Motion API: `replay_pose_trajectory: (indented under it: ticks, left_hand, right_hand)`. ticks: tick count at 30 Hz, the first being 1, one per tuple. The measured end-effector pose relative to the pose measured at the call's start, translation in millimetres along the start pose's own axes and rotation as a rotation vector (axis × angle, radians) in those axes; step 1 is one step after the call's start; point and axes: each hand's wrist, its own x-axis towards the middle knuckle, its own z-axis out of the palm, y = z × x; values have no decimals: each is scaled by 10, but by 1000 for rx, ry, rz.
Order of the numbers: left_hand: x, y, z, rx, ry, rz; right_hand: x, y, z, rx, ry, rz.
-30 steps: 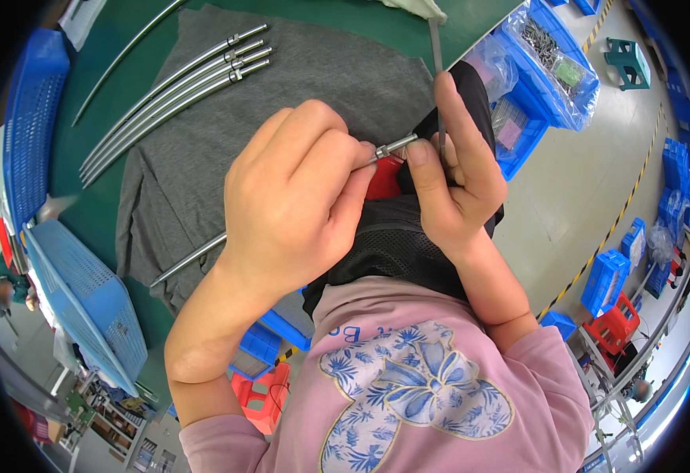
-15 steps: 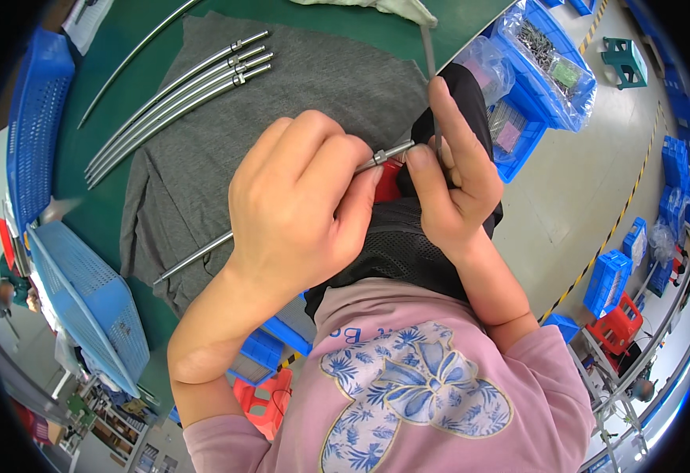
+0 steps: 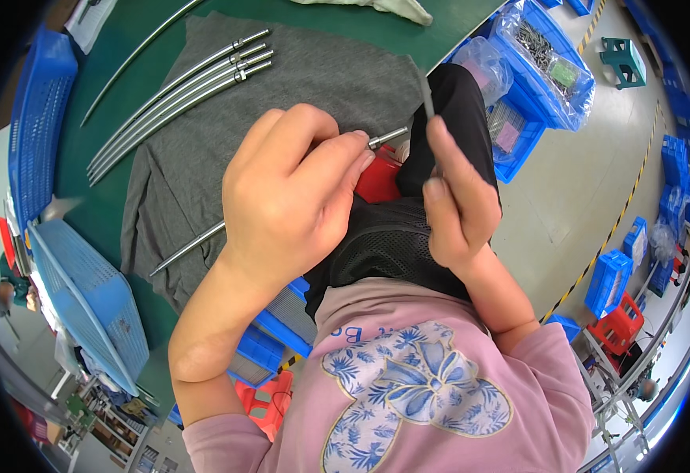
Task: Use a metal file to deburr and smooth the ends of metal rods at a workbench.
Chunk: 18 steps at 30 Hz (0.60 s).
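Note:
My left hand (image 3: 286, 193) is closed around a metal rod (image 3: 189, 247) with a collar near its far end. The rod's narrow tip pokes out past my thumb and forefinger, and its long part slants down to the left over a grey cloth (image 3: 297, 79). My right hand (image 3: 463, 205) grips a thin grey flat strip (image 3: 427, 98) that points up and away from me, apart from the rod tip. Its lower end is hidden in my fingers. Several similar metal rods (image 3: 179, 98) with collars lie side by side on the cloth's far left part.
A green table (image 3: 77, 189) carries the cloth. Blue perforated baskets (image 3: 85, 292) stand at its left edge. On the right are blue bins (image 3: 554, 102) with bagged metal parts. A single curved rod (image 3: 136, 59) lies far left, a white cloth (image 3: 392, 6) at the back.
The grey strip has come away from the rod tip, with my right hand lower and the strip drawn toward me. My left hand has shifted slightly left with the rod.

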Motion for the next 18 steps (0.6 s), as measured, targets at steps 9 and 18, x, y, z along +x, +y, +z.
replay_pose_trajectory:
  ticks: [9,18]
  left_hand:
    - [-4,-23,35,-37,45,-16]
    - [-12,-19,67,-77,58,-45]
  right_hand:
    - [-272,-31,-41,-55,-154,-69]
    - [-304,-38,25,-101,-172,-50]
